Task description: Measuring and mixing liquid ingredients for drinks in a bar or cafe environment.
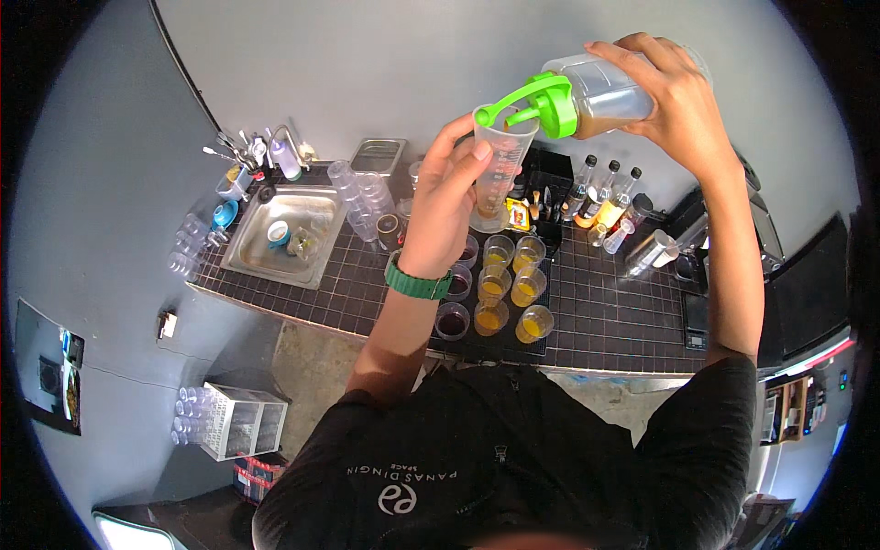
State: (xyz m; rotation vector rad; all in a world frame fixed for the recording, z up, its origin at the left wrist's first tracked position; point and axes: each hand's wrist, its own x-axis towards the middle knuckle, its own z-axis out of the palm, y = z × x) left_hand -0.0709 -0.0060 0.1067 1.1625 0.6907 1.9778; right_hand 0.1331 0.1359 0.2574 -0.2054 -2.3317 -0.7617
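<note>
Though crowded, counter (610,302) by grey wall (385,73).

Right fingers (628,62) tilt a bottle (594,92) over a cup (500,165); flow unclear.

Lower right of centre, the counter (614,307) leaves a hand room to pass. Cups (493,284) crowd the middle, glass bottles (616,203) stand above right, and a raised measuring cup (500,170) and plastic bottle (600,92) block top centre.

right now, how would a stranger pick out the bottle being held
Start at the black-tiled counter, then look above it to the raised right hand. That hand grips the clear bottle, tipped sideways; its bright green spouted lid sets it apart from the dark-topped bottles standing on the counter.
</note>
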